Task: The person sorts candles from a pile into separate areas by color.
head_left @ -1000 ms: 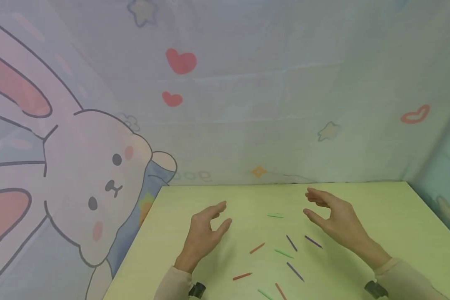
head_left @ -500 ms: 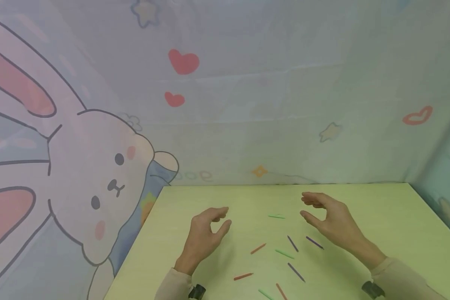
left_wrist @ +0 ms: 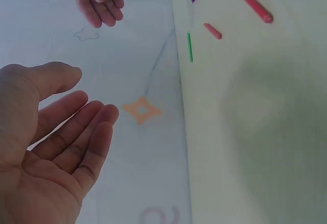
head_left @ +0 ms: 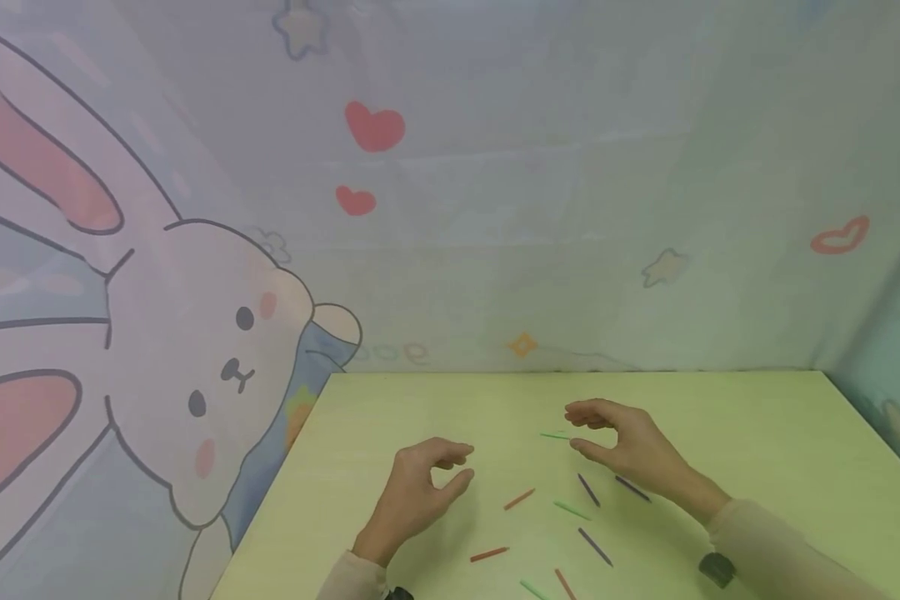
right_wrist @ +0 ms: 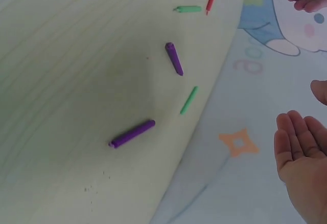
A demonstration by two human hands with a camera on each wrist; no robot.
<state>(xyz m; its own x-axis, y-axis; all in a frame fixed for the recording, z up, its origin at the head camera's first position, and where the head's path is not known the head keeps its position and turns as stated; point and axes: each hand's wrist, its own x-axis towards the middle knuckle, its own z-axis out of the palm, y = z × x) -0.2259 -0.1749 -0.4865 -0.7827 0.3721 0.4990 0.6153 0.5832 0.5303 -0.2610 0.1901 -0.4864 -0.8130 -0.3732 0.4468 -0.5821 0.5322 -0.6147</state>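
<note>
My left hand (head_left: 420,492) hovers over the left part of the table, fingers loosely bent and thumb apart, holding nothing. To the right, my right hand (head_left: 633,442) is held over the table in a similar relaxed curve, also with nothing in it. A green crayon (head_left: 553,435) lies by its thumb tip in the head view. Below that hand are purple crayons (head_left: 588,490), one of them (right_wrist: 132,134) large in the right wrist view. Nearest the left hand lies a red crayon (head_left: 520,499); another red one (head_left: 489,554) is closer to the front.
More crayons lie scattered between the hands: a green one (head_left: 572,510), a purple one (head_left: 596,547), and a green (head_left: 532,590) and a red (head_left: 565,583) at the frame's bottom. The pale yellow table (head_left: 780,450) ends at a cloth backdrop (head_left: 495,275) printed with a rabbit.
My right hand has moved left and toward me, nearer the far green crayon. My left hand has shifted slightly right and down. The crayons stay where they lay on the table.
</note>
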